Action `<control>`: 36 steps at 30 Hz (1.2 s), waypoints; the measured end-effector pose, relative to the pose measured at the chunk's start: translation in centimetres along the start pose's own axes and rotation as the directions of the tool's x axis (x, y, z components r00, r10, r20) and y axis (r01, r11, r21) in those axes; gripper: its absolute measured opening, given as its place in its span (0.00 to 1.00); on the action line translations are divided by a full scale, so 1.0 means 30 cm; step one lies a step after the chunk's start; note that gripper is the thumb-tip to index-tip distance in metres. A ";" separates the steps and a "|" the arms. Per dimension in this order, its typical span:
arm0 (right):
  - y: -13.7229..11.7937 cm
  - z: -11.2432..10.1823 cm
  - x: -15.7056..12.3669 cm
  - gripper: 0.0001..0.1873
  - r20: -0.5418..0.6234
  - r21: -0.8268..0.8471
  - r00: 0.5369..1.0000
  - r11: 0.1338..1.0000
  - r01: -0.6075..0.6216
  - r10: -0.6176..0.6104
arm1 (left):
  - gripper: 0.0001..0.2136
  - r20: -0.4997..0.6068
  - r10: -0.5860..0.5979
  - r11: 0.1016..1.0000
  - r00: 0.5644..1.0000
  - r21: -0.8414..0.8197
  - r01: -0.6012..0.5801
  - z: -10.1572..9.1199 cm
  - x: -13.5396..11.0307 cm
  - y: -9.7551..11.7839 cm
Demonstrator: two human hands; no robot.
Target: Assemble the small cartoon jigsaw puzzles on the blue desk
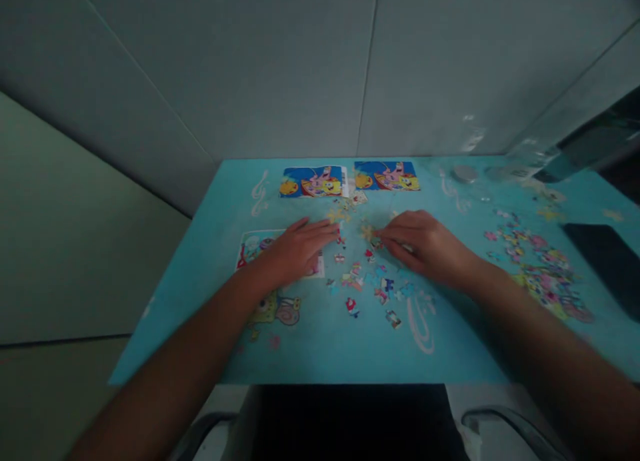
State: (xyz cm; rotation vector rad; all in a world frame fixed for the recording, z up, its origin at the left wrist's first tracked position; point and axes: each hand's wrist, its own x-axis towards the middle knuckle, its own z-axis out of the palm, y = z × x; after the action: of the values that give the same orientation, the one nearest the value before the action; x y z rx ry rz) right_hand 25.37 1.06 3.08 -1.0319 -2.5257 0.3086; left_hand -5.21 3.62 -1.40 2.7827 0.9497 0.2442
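My left hand (305,248) lies with its fingers stretched out over the right part of a cartoon picture sheet (254,242), covering some of it. Its fingertips reach toward loose jigsaw puzzle pieces (340,258). Across from it, my right hand (425,242) is closed in a pinch at a small puzzle piece (377,244), mostly hidden by the fingertips. Between and below the hands, several more pieces lie scattered, among them a red and white piece (352,307) and a dark-edged piece (393,319).
Two blue cartoon cards (315,182) (388,176) lie along the back of the turquoise table (320,358). On the right are a heap of puzzle pieces (545,271), a black flat object (603,261), a round lid (465,174) and a clear container (525,158). A wall stands behind.
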 end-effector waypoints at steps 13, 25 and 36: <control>-0.193 0.057 -0.021 0.10 0.297 0.252 0.948 0.967 0.041 -0.118 | 0.28 -0.001 0.000 1.000 1.000 0.023 0.000 0.008 -0.002 0.008; -0.234 0.088 -0.020 0.07 0.310 0.307 0.950 0.950 -0.049 -0.051 | 0.27 -0.058 0.004 1.000 0.998 0.026 -0.003 0.021 0.000 0.005; -0.106 0.116 0.104 0.10 0.117 0.461 0.893 0.772 -0.437 0.435 | 0.25 -0.119 0.006 0.997 0.993 0.071 0.003 0.042 0.008 -0.005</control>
State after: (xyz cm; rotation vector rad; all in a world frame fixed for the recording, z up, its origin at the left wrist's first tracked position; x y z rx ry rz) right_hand 19.84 0.86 1.89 -1.3820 -2.0085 1.0117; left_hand -4.83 3.71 -2.62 2.8609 1.0017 0.3876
